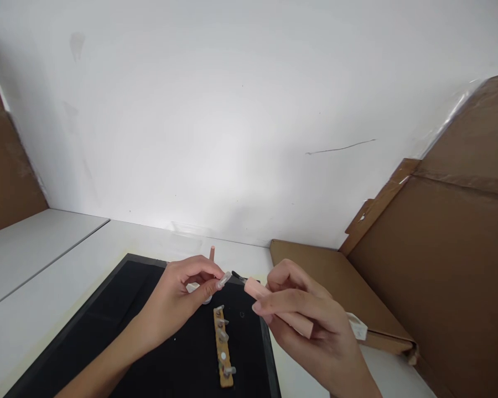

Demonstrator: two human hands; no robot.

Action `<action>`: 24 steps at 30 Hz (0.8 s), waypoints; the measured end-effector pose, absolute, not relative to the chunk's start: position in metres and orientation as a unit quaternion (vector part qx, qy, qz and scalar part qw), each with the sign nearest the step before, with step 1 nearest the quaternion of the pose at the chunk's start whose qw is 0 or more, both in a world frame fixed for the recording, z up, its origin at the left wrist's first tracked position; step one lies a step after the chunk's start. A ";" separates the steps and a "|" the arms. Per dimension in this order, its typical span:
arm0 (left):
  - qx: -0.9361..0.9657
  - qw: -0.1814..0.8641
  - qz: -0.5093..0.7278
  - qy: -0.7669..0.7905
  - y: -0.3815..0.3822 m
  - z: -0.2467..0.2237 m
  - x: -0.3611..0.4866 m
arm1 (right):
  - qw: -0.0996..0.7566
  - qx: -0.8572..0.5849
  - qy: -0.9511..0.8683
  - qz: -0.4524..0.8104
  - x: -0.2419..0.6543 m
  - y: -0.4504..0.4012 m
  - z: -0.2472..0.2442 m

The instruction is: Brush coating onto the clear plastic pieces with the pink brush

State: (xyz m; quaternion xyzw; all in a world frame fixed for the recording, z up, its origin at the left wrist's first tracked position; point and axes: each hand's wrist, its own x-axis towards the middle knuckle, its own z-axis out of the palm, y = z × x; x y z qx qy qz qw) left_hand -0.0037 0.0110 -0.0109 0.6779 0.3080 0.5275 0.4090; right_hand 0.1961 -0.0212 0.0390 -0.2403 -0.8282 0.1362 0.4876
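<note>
My left hand (182,287) pinches a small clear false nail tip (224,279) between thumb and fingertips, above a black mat. In my right hand (307,318) is a nail polish brush (280,307), gripped by its thick pink handle and pointing left. Its dark bristles reach close to the far end of the nail tip; whether they touch, I cannot tell. Below both hands a narrow tan strip (224,348) lies on the mat and carries several clear nail tips (223,335). A pale object (208,300) beneath my left hand is mostly hidden.
The black mat (182,354) lies on a white table (33,249) against a white wall. Behind my left hand a thin pink stick (212,253) stands up. On the right are a flat cardboard box (336,276), a crumpled clear-white piece (357,326) and a tall cardboard panel (448,249).
</note>
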 end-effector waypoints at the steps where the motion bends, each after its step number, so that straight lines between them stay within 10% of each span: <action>1: 0.682 0.401 0.528 0.308 0.011 -0.011 -0.004 | 0.486 -0.241 -0.827 0.145 0.196 -0.021 0.038; 24: 0.716 0.337 0.547 0.275 0.011 -0.011 -0.002 | 0.472 -0.251 -0.828 0.172 0.197 -0.020 0.038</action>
